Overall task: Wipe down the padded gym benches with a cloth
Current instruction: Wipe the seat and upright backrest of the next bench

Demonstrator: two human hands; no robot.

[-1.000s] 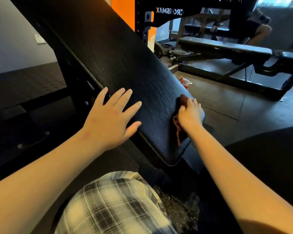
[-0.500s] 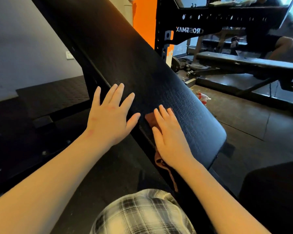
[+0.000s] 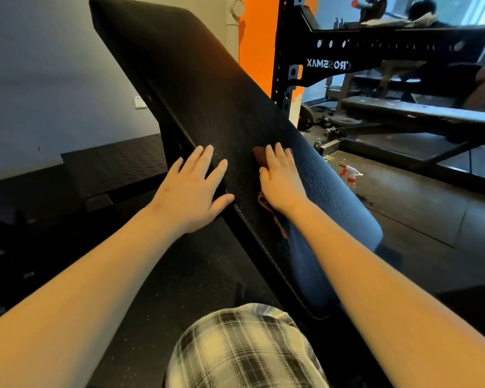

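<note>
Head view: the black bench pad [image 3: 196,88] runs bare well above both hands to its top end at upper left, its rounded right edge facing open floor. Its long axis climbs steeply from lower right to upper left. The left hand [image 3: 191,191] lies flat on the pad's left edge, fingers spread. The right hand [image 3: 282,180] presses the brown cloth [image 3: 259,156] (a tail trails below the wrist) mid-pad, fingers straight and close together.

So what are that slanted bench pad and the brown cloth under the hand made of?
Bench pad: probably black vinyl or faux leather over foam; grained, crinkled surface with a dull sheen and rounded edges. Cloth: seems a soft reddish-brown fabric, matte and limp; a thin tail hangs below the right hand pressing it. The exact weave is too small to tell.
</note>
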